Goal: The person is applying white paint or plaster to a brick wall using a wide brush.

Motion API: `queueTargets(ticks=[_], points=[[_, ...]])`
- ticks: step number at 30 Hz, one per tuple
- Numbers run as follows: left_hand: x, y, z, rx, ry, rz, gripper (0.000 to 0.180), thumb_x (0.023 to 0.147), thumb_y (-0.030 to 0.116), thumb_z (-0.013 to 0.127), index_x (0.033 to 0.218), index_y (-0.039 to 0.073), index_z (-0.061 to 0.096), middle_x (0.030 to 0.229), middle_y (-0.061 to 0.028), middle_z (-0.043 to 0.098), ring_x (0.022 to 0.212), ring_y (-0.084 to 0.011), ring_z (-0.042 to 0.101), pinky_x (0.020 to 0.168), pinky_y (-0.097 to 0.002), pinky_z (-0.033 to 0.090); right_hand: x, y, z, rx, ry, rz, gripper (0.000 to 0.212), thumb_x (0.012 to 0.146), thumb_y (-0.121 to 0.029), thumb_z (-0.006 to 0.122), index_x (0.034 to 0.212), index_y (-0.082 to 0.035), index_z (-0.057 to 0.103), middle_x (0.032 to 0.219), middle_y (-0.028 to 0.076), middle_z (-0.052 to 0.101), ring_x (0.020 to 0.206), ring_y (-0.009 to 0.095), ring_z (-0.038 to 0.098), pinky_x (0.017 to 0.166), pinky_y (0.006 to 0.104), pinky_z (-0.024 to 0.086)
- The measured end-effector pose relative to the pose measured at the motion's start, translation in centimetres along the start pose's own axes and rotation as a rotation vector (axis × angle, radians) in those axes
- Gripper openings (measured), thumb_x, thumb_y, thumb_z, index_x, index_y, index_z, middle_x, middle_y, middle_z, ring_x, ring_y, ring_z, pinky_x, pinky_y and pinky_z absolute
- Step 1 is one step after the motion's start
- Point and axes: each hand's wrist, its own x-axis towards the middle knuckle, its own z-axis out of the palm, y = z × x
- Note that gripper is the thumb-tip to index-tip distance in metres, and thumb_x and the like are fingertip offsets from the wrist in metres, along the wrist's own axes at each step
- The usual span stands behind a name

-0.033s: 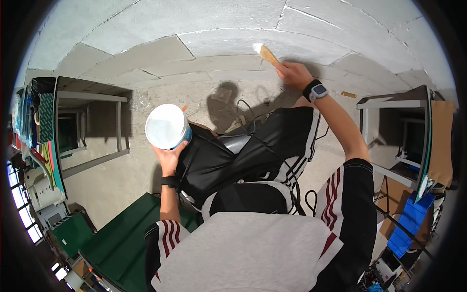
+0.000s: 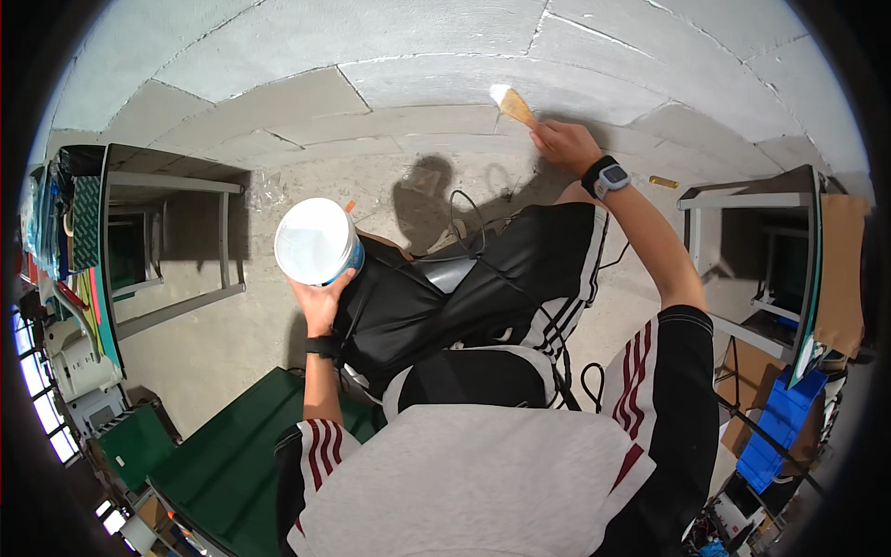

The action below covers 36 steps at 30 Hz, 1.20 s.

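My right hand (image 2: pixel 565 146) is closed round the wooden handle of a paintbrush (image 2: pixel 516 107). White paint covers the brush's bristle end, which is at the block wall (image 2: pixel 445 79); I cannot tell whether it touches. The wall's upper blocks look white, while several lower ones are greyer. On the left, my left hand (image 2: pixel 320 302) grips a white bucket (image 2: pixel 316 239) from its near side, beside my left knee. Pale white paint shows inside the bucket, and a blue label is on its side. An orange tip (image 2: pixel 350 206) shows just past the bucket's rim.
Metal-framed tables stand left (image 2: pixel 176 184) and right (image 2: pixel 742 200). A thin black cable (image 2: pixel 471 209) loops between my legs. By the wall lie crumpled clear plastic (image 2: pixel 267 190) and a small yellow object (image 2: pixel 664 182). Blue bins (image 2: pixel 781 432) are at lower right, a green surface (image 2: pixel 232 464) at lower left.
The paintbrush and my right hand have shifted slightly to the right and toward me. The bucket and my left hand have barely moved.
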Motion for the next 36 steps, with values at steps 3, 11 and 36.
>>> queueTargets(ticks=[3, 11, 36], points=[[0.1, 0.3, -0.1, 0.016, 0.015, 0.009, 0.101, 0.061, 0.007, 0.092, 0.141, -0.001, 0.032, 0.134, -0.0148, 0.048, 0.123, -0.0265, 0.049, 0.106, -0.0389, 0.039, -1.1, 0.2, -1.1, 0.068, 0.0, 0.106, 0.022, 0.097, -0.026, 0.059, 0.108, -0.009, 0.065, 0.071, 0.01, 0.061, 0.064, 0.031, 0.062, 0.057, 0.0429, 0.05], [0.3, 0.2, 0.2, 0.104, -0.003, 0.039, 0.102, 0.06, 0.012, 0.094, 0.14, 0.0, 0.032, 0.134, -0.0154, 0.049, 0.122, -0.0264, 0.051, 0.104, -0.0392, 0.041, 3.1, -4.0, 1.5, 0.333, -0.021, 0.067, 0.033, 0.098, -0.032, 0.057, 0.121, -0.01, 0.066, 0.073, 0.015, 0.066, 0.063, 0.034, 0.062, 0.058, 0.0453, 0.047], [0.4, -1.4, -0.1, -0.002, -0.037, 0.055, 0.106, 0.061, 0.011, 0.094, 0.143, 0.001, 0.027, 0.136, -0.0162, 0.047, 0.124, -0.0269, 0.049, 0.105, -0.0402, 0.04, -3.1, -1.4, 0.5, 0.926, 0.359, 0.869, 0.036, 0.104, -0.026, 0.05, 0.12, 0.001, 0.067, 0.086, 0.011, 0.074, 0.076, 0.014, 0.071, 0.07, 0.026, 0.056]])
